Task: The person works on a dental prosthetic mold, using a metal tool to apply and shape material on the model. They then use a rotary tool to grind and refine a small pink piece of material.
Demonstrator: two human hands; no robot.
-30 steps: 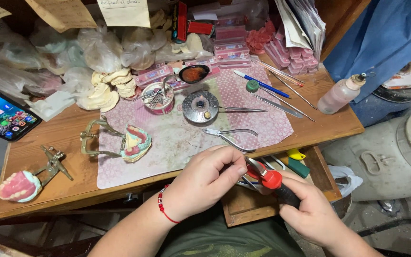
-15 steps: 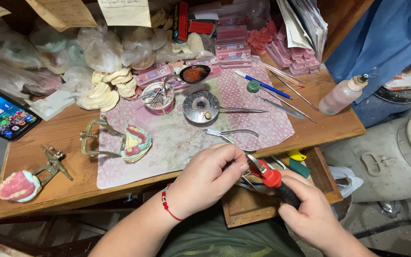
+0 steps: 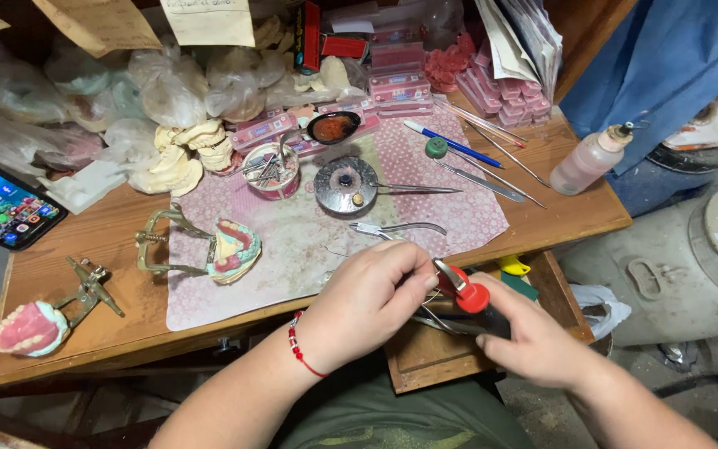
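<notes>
At the far left edge of the wooden bench [image 3: 68, 249] we record one phone [image 3: 2, 208] with its screen lit. Near the front left corner lies one set of false teeth on a metal hinged frame [image 3: 31, 320]. A second set in a brass-coloured frame [image 3: 209, 248] sits on the left part of the one pink patterned mat [image 3: 309, 241]. Behind these we note a heap of clear bags [image 3: 126, 91] and a stack of pale plaster casts [image 3: 180, 158]; we cannot count either exactly.

At the middle of the mat stand one small round pot of metal bits [image 3: 269, 170], one round metal dish [image 3: 345, 185] with one pair of tweezers [image 3: 417, 189] touching its right side, and one small dark bowl of reddish paste [image 3: 333, 126] behind them. One pair of pliers [image 3: 396, 228] lies just in front of the dish.

At the front edge, the left hand [image 3: 367, 299], with a red bead bracelet [image 3: 299, 347] at the wrist, is pinched shut on a thin bent wire [image 3: 438, 312]. The right hand [image 3: 533, 341] grips one red-handled tool [image 3: 467, 293], whose tip meets the left fingertips. Both hands hover over an open drawer [image 3: 425, 362], just off the mat.

Further right we count one blue pen [image 3: 450, 143], one green cap [image 3: 435, 147], some three slim metal instruments [image 3: 492, 170] and one squeeze bottle of pinkish liquid [image 3: 592, 158] near the right edge.
</notes>
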